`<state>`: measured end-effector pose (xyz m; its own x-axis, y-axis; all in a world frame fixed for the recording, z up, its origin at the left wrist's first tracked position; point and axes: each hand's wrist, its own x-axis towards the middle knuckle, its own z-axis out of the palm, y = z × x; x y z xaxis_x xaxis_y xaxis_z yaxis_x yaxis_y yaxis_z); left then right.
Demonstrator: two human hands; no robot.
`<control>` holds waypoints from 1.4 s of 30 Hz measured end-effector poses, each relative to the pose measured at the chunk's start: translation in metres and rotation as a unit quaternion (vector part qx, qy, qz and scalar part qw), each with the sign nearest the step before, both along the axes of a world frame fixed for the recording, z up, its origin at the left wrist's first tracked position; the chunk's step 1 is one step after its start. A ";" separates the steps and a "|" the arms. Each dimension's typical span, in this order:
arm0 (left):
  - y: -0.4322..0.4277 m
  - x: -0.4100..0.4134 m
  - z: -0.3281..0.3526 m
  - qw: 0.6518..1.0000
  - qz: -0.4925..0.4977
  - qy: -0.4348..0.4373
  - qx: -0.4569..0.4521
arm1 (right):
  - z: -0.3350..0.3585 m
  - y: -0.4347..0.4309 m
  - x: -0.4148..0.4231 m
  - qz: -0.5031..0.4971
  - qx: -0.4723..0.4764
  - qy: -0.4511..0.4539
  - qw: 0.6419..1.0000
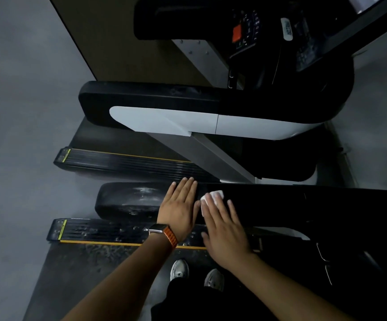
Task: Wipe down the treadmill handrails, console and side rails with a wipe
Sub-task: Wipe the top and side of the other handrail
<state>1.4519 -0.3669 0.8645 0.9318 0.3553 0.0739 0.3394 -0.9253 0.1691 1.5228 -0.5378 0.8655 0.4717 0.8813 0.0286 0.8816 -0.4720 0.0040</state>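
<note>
1. Wipe (213, 197): white, pressed flat under the right hand's (223, 229) straight fingers.
2. Left hand (179, 210): flat, empty, resting alongside.
3. Handrail (127, 201): beneath both hands, long axis sideways; scuffed end beyond the left hand.

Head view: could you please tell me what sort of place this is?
Probably a gym: a treadmill with a padded handrail, a button console with an orange key, and a ribbed side rail.

The left hand (179, 209) and right hand (225, 230) are laid side by side on the handrail (127, 200), with the wipe (214, 196) under the right.
</note>
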 end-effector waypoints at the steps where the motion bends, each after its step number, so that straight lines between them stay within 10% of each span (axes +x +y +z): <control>1: 0.000 0.000 0.000 1.000 -0.002 0.001 -0.001 | 0.000 0.000 0.003 0.017 -0.001 -0.005 1.000; 42: 0.063 -0.022 0.013 0.993 -0.076 0.091 0.024 | 0.006 0.037 0.005 -0.057 0.010 0.053 0.997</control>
<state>1.4296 -0.3043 0.8770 0.9739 0.2096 -0.0871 0.2160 -0.9737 0.0724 1.5277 -0.5003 0.8716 0.5693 0.8221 -0.0098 0.8177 -0.5675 -0.0971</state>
